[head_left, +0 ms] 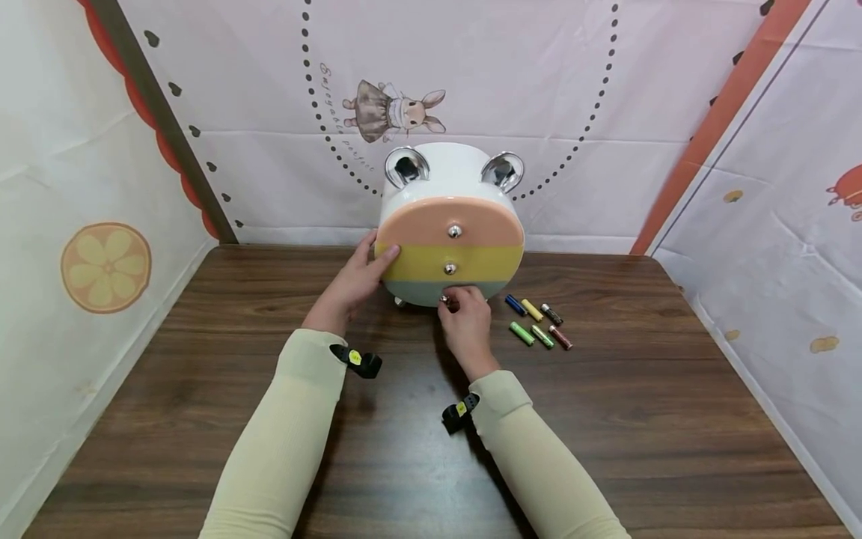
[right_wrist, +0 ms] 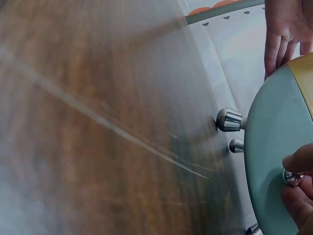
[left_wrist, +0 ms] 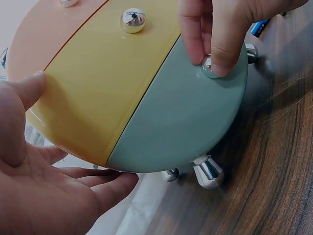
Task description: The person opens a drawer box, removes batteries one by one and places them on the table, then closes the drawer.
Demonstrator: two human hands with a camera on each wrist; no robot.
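A round drawer box (head_left: 450,262) has a white body, silver ears and a front of peach, yellow and green drawers, each with a silver knob. My right hand (head_left: 466,326) pinches the knob (right_wrist: 292,178) of the green bottom drawer (left_wrist: 176,107) between thumb and fingers. That drawer's front sits flush with the yellow one (left_wrist: 107,73). At the box's left side, my left hand (head_left: 350,288) touches it, with the thumb (left_wrist: 33,88) against the edge of the yellow front and fairly straight fingers (left_wrist: 115,188) along the curved side wall.
Several small batteries (head_left: 542,336) in blue, yellow, black, green and red lie on the wooden table (head_left: 404,449) to the right of the box. Silver feet (left_wrist: 209,172) hold the box up. A printed cloth (head_left: 256,180) hangs behind the table, with more at both sides.
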